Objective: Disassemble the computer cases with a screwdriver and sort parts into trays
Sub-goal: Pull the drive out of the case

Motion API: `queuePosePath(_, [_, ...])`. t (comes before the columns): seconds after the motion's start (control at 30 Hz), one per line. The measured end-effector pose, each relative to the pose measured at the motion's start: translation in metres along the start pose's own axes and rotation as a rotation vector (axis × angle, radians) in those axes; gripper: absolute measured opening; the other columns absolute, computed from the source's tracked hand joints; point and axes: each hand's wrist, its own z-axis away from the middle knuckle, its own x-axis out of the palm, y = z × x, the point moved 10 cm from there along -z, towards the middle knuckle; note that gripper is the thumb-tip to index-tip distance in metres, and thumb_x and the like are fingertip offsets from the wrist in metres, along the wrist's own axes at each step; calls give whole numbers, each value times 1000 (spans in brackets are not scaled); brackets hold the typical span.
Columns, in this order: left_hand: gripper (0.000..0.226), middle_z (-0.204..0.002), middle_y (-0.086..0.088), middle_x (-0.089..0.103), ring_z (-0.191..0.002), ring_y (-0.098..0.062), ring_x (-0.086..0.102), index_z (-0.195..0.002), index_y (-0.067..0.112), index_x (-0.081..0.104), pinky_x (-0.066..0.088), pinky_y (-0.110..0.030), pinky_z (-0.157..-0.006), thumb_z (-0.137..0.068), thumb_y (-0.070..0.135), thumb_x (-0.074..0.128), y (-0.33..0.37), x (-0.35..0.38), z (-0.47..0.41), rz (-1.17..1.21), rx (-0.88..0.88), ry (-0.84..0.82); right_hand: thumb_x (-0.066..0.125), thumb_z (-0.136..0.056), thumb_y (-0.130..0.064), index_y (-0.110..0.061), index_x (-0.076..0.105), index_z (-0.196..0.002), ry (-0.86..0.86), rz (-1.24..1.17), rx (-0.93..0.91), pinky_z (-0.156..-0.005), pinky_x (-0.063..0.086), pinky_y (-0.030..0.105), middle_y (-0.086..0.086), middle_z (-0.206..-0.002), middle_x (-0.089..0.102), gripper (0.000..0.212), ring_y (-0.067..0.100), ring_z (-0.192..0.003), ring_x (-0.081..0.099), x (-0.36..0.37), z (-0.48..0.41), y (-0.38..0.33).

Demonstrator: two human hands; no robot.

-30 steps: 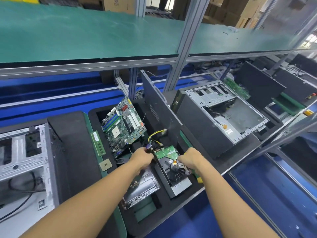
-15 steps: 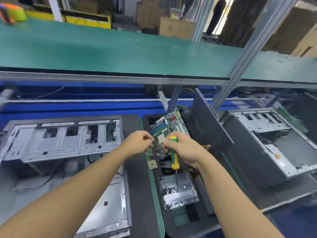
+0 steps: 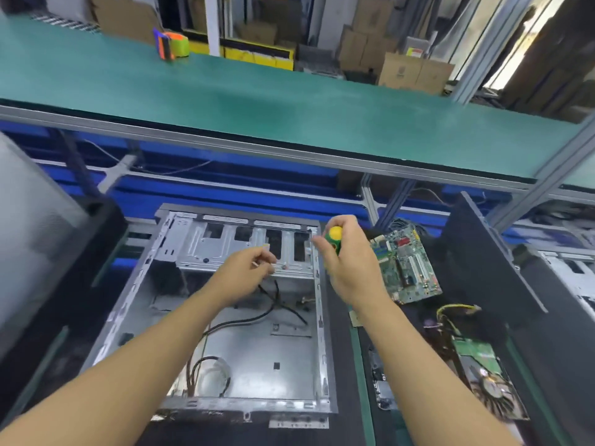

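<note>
Two hands, risk: both work in the air above the open computer case [image 3: 257,349]. A slip of the tool or a dropped small part would likely land among the loose cables [image 3: 277,304] on the case floor, where it would be hard to find.
Right hand [image 3: 349,268]: raised over the case's right rim, back of the hand toward the camera, with the fingers wrapped round the screwdriver [image 3: 334,238].
Screwdriver: its yellow cap and green handle stick up out of the fist. The shaft and tip are hidden behind the hand, so a blind descent could miss the screw head and cam out.
Left hand [image 3: 246,268]: held just left of the right hand, apart from it, fingers curled in toward the thumb. Motion blur hides whether it pinches a screw or nothing.
Drive cage [image 3: 225,249]: directly beyond both hands, at the far end of the case. Its sheet-metal edges could nick a knuckle if a hand jerks.
Cables, risk: a hand pulled out quickly could snag them.
Motherboard [image 3: 407,265]: lies in the black tray [image 3: 418,358] right of the case, near the right elbow's sweep, with a graphics card [image 3: 483,378] nearer the camera.
</note>
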Motion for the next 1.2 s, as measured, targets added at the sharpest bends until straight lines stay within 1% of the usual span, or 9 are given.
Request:
queuePosePath(0.33, [15,-87,11,74,-85,-10,69,-91,34,67,55,-35,-82,-92,20,61,-46,-43,52,26,-79,125,72,-92,-26,-46,47,-90,137,-453,39,-72,55,19,-14,-96,70,31,5,-87,69,-1,24,-24])
queuePosePath(0.5, [14,-88,7,73,-84,-13,70,-89,35,66,56,-34,-80,-91,22,65,-52,-27,73,-26,-152,115,79,-82,-23,-19,39,-71,188,-572,396,-78,47,18,-11,-97,74,42,-1,-83,65,-9,49,40])
queuePosePath(0.57, [14,-88,5,73,-84,-16,70,-89,33,67,57,-36,-79,-90,19,66,-51,-10,76,-44,-178,79,73,-88,-8,-16,36,-67,169,-876,587,-92,49,29,0,-87,70,43,8,-83,65,3,66,71])
queuePosePath(0.63, [12,-90,3,74,-86,-18,70,-90,29,67,58,-39,-82,-90,17,65,-46,9,76,-47,-194,50,63,-93,3,-7,52,-81,204,-1255,812,-97,54,39,14,-94,65,19,25,-96,69,18,86,99])
queuePosePath(0.73, [10,-92,2,71,-84,-14,69,-92,31,65,55,-31,-74,-92,21,64,-37,37,74,-68,-195,2,56,-97,0,8,59,-100,331,-1505,1014,-75,63,35,26,-109,62,8,32,-98,69,23,118,135])
queuePosePath(0.8, [8,-93,6,70,-83,-10,68,-93,33,64,48,-23,-67,-93,25,63,-33,55,72,-88,-191,-29,54,-99,-4,3,60,-102,341,-1459,1102,-48,55,25,18,-96,61,10,20,-73,63,28,142,154])
queuePosePath(0.87, [5,-94,8,70,-82,-8,69,-95,33,64,48,-23,-66,-94,28,63,-29,71,68,-105,-189,-48,52,-101,-7,-1,59,-105,321,-1421,1167,-39,41,21,13,-84,57,10,17,-60,52,40,165,167])
queuePosePath(1.03, [6,-91,8,73,-79,-7,70,-96,30,66,57,-36,-81,-94,32,61,-22,105,61,-84,-188,-72,52,-99,0,9,58,-109,325,-1478,1217,-55,57,29,21,-95,57,14,25,-66,58,70,205,187])
queuePosePath(1.2, [8,-90,10,73,-77,-6,71,-95,29,66,55,-29,-75,-97,32,59,-16,117,66,-79,-206,-62,50,-99,2,-15,46,-134,44,-965,1077,-72,49,29,12,-114,58,39,21,-83,59,84,227,198])
